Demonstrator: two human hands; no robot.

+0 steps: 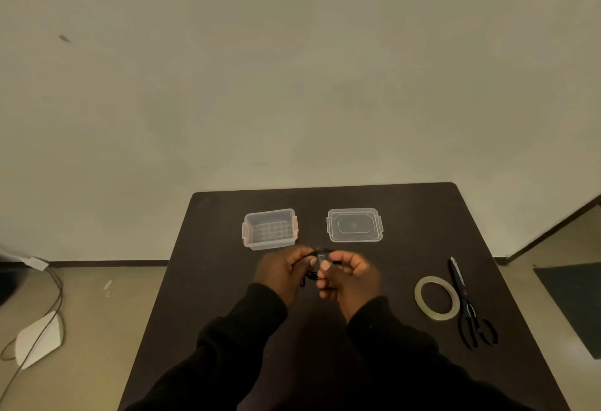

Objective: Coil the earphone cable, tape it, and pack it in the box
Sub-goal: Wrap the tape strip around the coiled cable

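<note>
Hands, left (282, 272) and right (349, 275), pinch black earphone cable (313, 275), seemingly taped; no writing legible.

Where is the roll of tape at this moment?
In the head view, the roll of tape lies flat on the right part of the table, just left of the scissors.

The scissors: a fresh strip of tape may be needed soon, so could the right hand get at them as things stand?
Probably yes, once it lets go. The scissors lie uncovered on the table on the right hand's side, just beyond the tape roll, nothing between. But both hands are busy holding the earphone cable.
</note>
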